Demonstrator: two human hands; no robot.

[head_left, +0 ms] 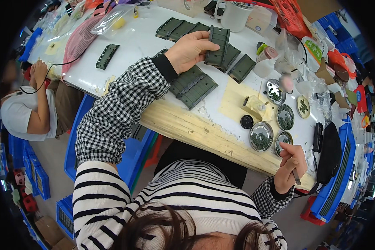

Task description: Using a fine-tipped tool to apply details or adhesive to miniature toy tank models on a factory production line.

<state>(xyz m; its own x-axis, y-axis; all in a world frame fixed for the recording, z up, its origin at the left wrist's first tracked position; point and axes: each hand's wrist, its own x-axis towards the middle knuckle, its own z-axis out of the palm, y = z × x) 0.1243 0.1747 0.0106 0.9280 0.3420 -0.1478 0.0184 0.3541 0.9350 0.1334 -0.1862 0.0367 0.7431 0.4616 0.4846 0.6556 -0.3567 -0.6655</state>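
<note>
- Workbench [183,121]: white top with a worn, pale wooden front edge and a yellowish patch near the middle.
- Dark green ribbed plates [192,85]: lying flat in a row across the middle, more at the far edge.
- A single green plate [107,56]: apart, on the left part of the top.
- Round metal dishes [261,136]: clustered at the right, filled with small dark parts.
- Black cap [246,121]: just beside the dishes.
- White mug [236,16]: at the far edge.
- Clear plastic box [111,18]: far left.
</note>
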